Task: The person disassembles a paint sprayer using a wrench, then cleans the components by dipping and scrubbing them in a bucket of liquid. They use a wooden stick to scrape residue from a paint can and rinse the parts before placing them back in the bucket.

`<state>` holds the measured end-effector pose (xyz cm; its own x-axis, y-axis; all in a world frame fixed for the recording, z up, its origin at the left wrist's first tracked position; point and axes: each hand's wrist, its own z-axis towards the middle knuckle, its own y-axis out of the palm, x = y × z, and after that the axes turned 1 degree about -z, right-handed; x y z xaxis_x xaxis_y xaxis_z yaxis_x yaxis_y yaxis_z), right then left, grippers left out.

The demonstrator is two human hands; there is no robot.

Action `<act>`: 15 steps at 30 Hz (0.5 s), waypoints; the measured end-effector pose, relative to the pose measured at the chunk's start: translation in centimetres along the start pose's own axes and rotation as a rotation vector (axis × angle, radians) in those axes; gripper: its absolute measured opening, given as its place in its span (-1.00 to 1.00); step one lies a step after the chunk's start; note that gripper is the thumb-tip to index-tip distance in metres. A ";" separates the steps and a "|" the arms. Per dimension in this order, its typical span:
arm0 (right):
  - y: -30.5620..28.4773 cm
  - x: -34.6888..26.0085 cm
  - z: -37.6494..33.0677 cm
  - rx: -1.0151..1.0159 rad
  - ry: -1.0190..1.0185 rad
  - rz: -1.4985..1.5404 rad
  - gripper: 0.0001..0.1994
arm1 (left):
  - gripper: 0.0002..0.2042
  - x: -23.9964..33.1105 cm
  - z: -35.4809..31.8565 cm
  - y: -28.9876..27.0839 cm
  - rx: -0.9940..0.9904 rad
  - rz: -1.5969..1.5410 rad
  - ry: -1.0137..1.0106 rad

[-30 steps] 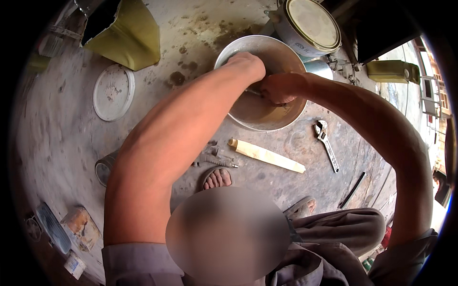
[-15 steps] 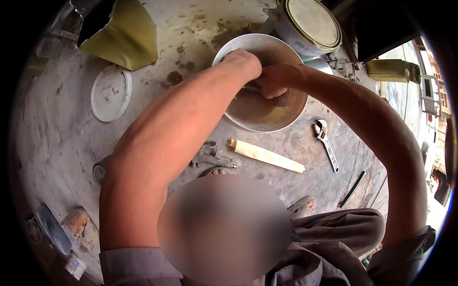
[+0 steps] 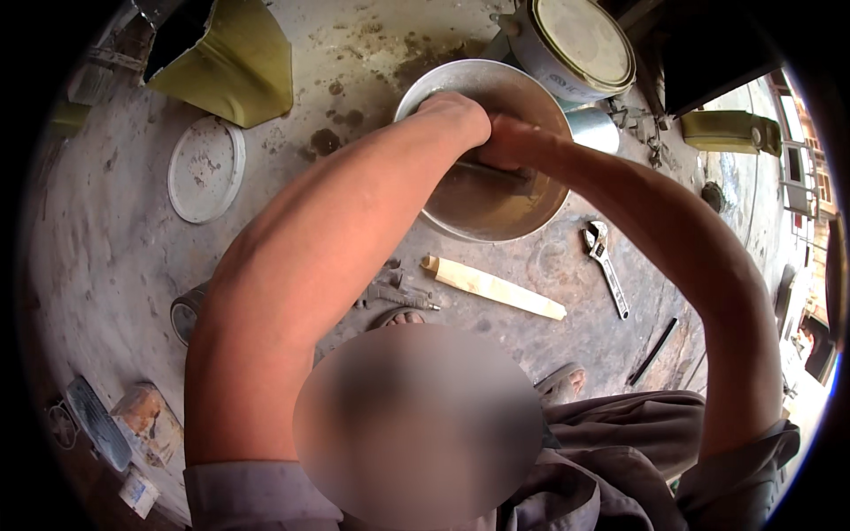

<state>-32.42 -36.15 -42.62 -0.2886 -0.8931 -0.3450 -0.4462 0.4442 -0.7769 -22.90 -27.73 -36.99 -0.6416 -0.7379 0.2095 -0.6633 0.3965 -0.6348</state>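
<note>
A round metal basin with brownish liquid in it stands on the floor in front of me. Both my hands are inside it, close together. My left hand reaches down at the basin's far left part, its fingers hidden behind the wrist. Beside it on the right, my right hand is closed with the fingertips out of sight. A dark narrow edge shows just below my right hand; what it belongs to, I cannot make out.
Closest to the basin are a lidded paint bucket, a pale wooden stick and an adjustable wrench. A white lid and a cut-open yellowish tin lie left. A black rod is at right, a spray-gun-like metal tool by my foot.
My right hand has moved slightly up and turned, its fingers now less visible. My right forearm has shifted left and lower. The left hand has hardly moved.
</note>
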 end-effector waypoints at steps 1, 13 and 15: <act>0.7 -0.2 0.4 -0.123 0.059 -0.084 -0.65 | -0.57 0.2 -0.1 -0.1 -0.007 0.005 0.002; 3.7 -2.6 -0.4 -0.054 -0.084 -0.153 -0.53 | -0.66 -0.4 1.9 0.6 -0.026 0.050 0.000; 4.0 -2.5 0.2 0.016 -0.103 -0.097 -0.47 | -0.60 -0.1 0.3 -0.6 -0.112 0.094 -0.017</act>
<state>-33.34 -32.16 -44.93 -0.1558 -0.9348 -0.3191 -0.4540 0.3546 -0.8174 -22.29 -28.03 -36.89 -0.6971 -0.7033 0.1397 -0.6399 0.5223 -0.5636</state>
